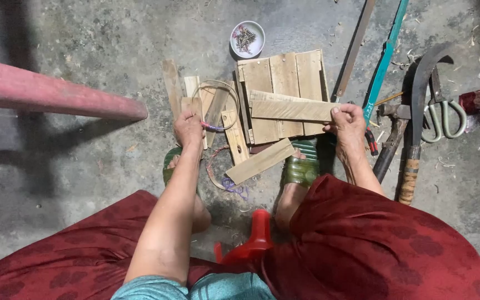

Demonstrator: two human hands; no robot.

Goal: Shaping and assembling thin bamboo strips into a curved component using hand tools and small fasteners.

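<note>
Slat (293, 109) on crate (282, 75); bowl (247, 39) behind crate; hammer (391, 139), sickle (418, 111), scissors (443, 114) right.

saw (384, 61) tip cropped, bowl (247, 39) contents unclear

One head view, looking steeply down from close above at lap, feet and concrete floor (73, 166) ahead.

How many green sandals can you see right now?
2: one green sandal under the plank by the right hand, the other green sandal mostly hidden beneath the left hand.
</note>
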